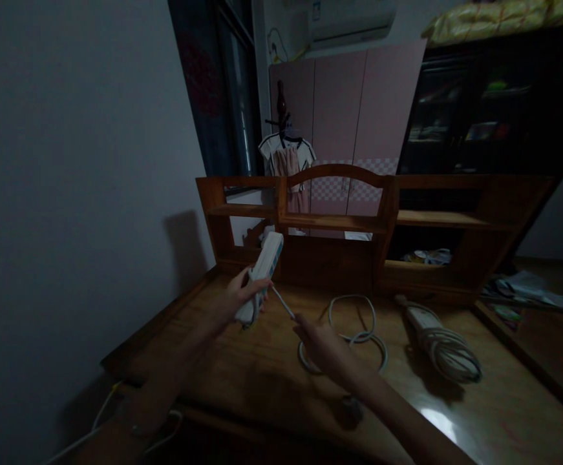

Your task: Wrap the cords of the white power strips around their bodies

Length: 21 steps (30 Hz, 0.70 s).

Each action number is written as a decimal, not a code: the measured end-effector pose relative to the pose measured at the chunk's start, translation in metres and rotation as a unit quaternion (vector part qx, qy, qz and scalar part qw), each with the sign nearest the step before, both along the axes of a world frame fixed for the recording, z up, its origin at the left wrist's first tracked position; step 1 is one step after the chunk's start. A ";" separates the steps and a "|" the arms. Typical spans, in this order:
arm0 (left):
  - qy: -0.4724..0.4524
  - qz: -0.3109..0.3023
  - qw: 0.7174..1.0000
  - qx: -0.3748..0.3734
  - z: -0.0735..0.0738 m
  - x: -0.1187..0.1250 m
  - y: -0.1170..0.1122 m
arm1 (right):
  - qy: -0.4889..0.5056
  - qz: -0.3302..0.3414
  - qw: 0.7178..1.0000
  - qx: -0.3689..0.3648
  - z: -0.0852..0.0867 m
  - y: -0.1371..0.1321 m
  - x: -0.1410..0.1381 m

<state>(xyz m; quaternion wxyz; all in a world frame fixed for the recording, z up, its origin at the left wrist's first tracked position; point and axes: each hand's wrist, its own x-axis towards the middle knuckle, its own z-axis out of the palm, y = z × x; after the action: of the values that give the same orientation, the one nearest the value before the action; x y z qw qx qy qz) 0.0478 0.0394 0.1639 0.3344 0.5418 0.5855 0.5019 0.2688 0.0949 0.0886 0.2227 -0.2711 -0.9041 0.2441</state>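
Note:
My left hand [242,294] is wrapped round a white power strip [263,271] and holds it tilted up above the wooden desk [242,381]. The strip's white cord [353,323] runs taut from its lower end to my right hand [320,342], which pinches it, then lies in loose loops on the desk beyond. A second power strip [419,318] with its cord wound round it in a bundle [450,352] lies on the desk to the right.
A wooden shelf unit [339,219] stands along the desk's back edge. A grey wall [68,194] is close on the left. Behind are a pink wardrobe [359,110], hanging clothes [288,161] and a dark cabinet [485,110]. The room is dim.

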 end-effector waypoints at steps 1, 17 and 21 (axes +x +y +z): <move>0.023 0.012 1.000 -0.004 -0.008 -0.003 0.006 | -0.028 -0.015 0.999 0.032 0.000 -0.009 0.001; -0.194 -0.008 0.976 -0.100 -0.077 0.065 0.003 | -0.139 0.127 0.939 0.287 0.052 -0.046 0.031; -0.298 -0.055 0.936 -0.177 -0.076 0.077 -0.009 | -0.119 0.141 0.950 0.253 0.066 -0.048 0.040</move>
<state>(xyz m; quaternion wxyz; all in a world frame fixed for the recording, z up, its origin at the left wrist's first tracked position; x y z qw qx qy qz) 0.1250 0.0302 0.0883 0.6114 0.3304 0.5075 0.5095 0.3089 0.0470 0.1544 0.1378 -0.1029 -0.9851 0.0024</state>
